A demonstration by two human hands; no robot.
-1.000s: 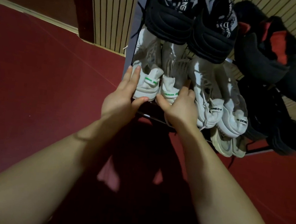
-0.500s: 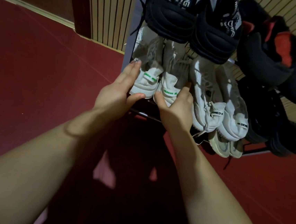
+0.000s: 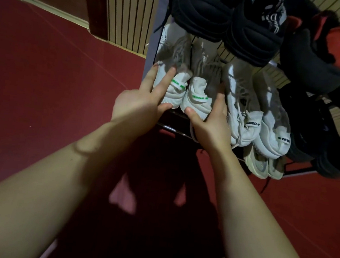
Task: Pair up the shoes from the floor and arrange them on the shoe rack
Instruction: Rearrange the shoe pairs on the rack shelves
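The white pair with green heel tabs (image 3: pixel 197 102) stands side by side on the middle shelf of the shoe rack (image 3: pixel 151 50), heels toward the person; the left hand (image 3: pixel 138 107) lies with straight fingers on the left shoe, thumb at its heel; the right hand (image 3: pixel 210 128) lies likewise on the right shoe; both grips are apart, only pressing; a second white pair (image 3: pixel 268 134) stands just beside.

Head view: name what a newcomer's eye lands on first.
The left hand and right hand press against a white pair with green heel tabs at the left end of the rack. Chunky black shoes overhang them from the tier above; the floor is deep red.
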